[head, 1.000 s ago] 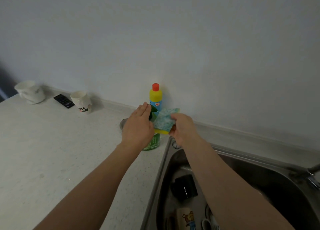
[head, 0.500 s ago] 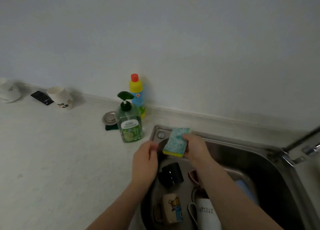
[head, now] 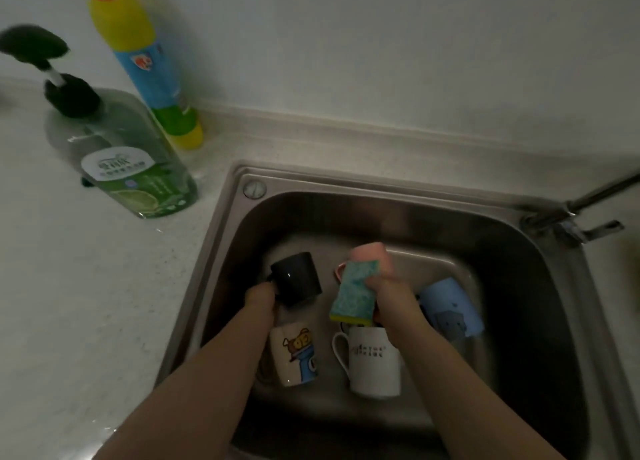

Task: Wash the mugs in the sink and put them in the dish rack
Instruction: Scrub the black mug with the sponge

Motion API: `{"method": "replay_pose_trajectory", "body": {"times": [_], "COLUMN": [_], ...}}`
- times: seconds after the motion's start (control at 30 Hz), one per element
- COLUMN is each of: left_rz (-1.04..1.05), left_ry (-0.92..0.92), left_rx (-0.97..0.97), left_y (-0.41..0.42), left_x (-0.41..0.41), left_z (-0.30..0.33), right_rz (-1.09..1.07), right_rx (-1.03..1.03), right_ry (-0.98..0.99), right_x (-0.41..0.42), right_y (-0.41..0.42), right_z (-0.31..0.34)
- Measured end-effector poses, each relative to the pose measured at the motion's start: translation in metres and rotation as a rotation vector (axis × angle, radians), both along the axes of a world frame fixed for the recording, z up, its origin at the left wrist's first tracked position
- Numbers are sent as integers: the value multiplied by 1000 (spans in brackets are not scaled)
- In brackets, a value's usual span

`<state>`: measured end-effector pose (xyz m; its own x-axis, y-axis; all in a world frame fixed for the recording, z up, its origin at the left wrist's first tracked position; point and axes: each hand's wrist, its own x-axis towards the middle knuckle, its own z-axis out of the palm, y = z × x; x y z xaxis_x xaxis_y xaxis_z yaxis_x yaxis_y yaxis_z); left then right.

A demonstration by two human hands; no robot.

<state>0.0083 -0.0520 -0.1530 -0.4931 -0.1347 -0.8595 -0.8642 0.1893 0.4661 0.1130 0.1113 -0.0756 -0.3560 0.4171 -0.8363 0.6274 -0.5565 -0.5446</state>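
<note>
Mugs lie unwashed in the sink (head: 221,251); both hands have dropped from the counter, left hand (head: 259,296) grasping the black mug (head: 296,279), right hand (head: 394,300) pinching the sponge (head: 353,295); scrubbing comes next.

The sink (head: 221,251) floor is crowded by 5 mugs: a black mug (head: 298,279) far left, a pink mug (head: 370,251) far centre, a blue mug (head: 450,307) to the right, and a cartoon mug (head: 294,352) and white mug (head: 374,362) near, with only narrow gaps between them. Bare steel lies open along the far wall, the right side and the near edge of the basin, while the tap (head: 571,213) juts in at the far right corner. On the counter (head: 86,303), a soap dispenser (head: 131,161) and a yellow bottle (head: 149,68) block the far left, leaving the near left stretch open.
</note>
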Motion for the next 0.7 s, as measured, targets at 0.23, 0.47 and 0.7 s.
{"method": "replay_pose_trajectory", "body": {"times": [0.23, 0.47, 0.7], "left_rz": [1, -107, -297], "left_ry": [-53, -5, 301], "left_rx": [46, 252, 331], "left_y": [14, 8, 7], "left_x": [2, 17, 49], "left_z": [-1, 47, 142], "right_rz": [60, 337, 607], "right_rx": [75, 510, 1093], "right_ry": [35, 31, 206], "right_x": [6, 29, 25], "right_y": [11, 22, 22], "right_z": [-7, 25, 103]}}
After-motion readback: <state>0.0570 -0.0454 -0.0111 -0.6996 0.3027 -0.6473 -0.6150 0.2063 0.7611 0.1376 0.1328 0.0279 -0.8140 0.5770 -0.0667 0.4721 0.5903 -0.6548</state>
